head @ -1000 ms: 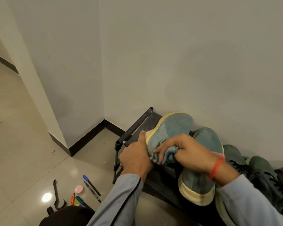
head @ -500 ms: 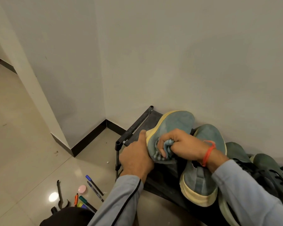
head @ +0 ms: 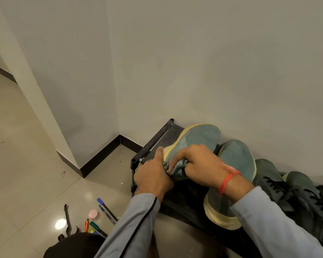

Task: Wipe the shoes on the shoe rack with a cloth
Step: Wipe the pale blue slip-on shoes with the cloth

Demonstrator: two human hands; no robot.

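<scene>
Wiping, still under way at the lower centre of the frame. Bunching the striped cloth in the right grip, fingers curled tight round it, and pressing it against the side of the tilted teal shoe. Sliding, over the last second, from the middle of that side toward the yellow sole edge at the left, now almost touching the thumb of the left grip. Keeping the left grip wrapped round the shoe's near end as before, thumb up along the sole edge, steadying it on the shoe rack. Working short back-and-forth strokes, judging by the small shift, rather than finishing. Leaving the second teal shoe lying flat just beside, partly under the right wrist, and the dark laced shoes farther right, seemingly not yet being wiped. Leaving the pens lying on the floor at lower left, well apart. Probably nearing the end of this side, with the rest of the row likely still waiting.
</scene>
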